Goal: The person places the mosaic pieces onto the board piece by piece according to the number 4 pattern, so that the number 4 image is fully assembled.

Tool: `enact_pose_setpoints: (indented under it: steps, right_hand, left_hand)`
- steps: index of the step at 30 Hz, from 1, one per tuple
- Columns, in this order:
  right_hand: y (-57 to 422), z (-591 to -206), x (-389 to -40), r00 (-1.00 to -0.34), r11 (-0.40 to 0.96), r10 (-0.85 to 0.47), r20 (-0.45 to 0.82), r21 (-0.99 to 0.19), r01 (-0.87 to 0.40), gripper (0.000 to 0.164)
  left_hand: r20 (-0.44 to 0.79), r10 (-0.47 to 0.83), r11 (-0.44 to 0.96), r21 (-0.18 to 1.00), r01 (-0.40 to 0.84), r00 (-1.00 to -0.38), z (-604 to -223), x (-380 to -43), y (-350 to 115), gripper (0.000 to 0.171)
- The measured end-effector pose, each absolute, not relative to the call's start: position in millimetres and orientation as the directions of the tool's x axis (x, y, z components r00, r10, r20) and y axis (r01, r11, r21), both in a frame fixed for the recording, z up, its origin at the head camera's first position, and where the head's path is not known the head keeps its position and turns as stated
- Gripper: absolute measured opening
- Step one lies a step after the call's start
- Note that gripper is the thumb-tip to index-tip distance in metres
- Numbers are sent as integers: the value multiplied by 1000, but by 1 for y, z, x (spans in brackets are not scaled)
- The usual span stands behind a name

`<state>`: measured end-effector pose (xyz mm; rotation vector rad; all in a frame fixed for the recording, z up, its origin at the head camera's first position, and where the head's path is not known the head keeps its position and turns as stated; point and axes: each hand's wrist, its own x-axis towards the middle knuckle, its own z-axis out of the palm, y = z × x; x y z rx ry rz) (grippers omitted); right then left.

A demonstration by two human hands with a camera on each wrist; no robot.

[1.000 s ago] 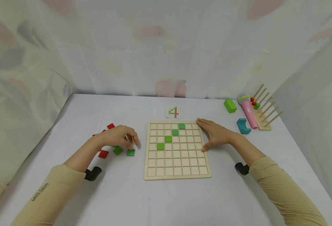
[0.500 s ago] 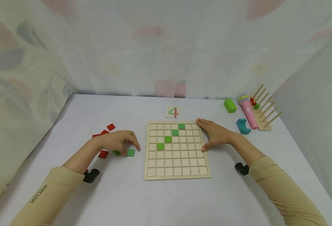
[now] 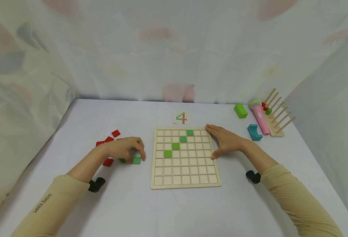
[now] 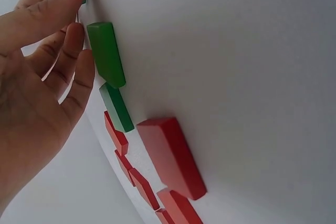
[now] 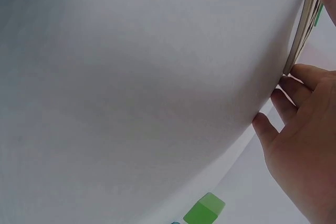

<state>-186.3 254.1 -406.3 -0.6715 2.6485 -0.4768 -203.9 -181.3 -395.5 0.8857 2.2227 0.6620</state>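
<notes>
In the head view, my left hand [image 3: 126,148] is down at the table left of the board, thumb and index finger on opposite sides of a green square tile [image 3: 136,160]. In the left wrist view, the thumb overlaps that tile near the top edge, while another green tile [image 4: 106,53] lies just under the other fingers. My right hand [image 3: 227,140] rests with spread, fairly straight fingers against the right edge of a wooden grid board [image 3: 186,188]. Several green tiles, such as one green tile [image 3: 167,153], form a diagonal in the board's cells.
Red tiles [image 3: 108,162] lie scattered around my left wrist. Behind the board is a small pattern card [image 3: 181,118]. At the back right are a green block [image 3: 240,111], a teal curved block [image 3: 254,132], a pink toy microphone [image 3: 261,120] and a peg stand [image 3: 276,130].
The left hand has lowered, and its thumb and index finger have closed in on the sides of the green tile. The right hand and the board have stayed put.
</notes>
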Motion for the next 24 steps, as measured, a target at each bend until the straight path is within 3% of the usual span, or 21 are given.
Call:
enact_pose_setpoints:
  steps: [5,12,16,24]
  right_hand:
    - [254,-407,-186,-820,827,-512,-257,-405,-390,126]
    - [253,-406,-186,-820,829,-509,-262,-405,-385,126]
    - [253,-406,-187,-820,830,-508,-263,-405,-384,127]
    - [253,-407,-186,-821,831,-506,-265,-407,-380,126]
  left_hand:
    - [-386,722,662,628,410,-574,-397,-204,-178,45]
    - [-370,721,665,606,436,-586,-397,-204,-174,28]
    - [-370,691,694,581,426,-621,-397,-202,-170,27]
    - [-333,675,674,640,369,-658,-397,-203,-168,20]
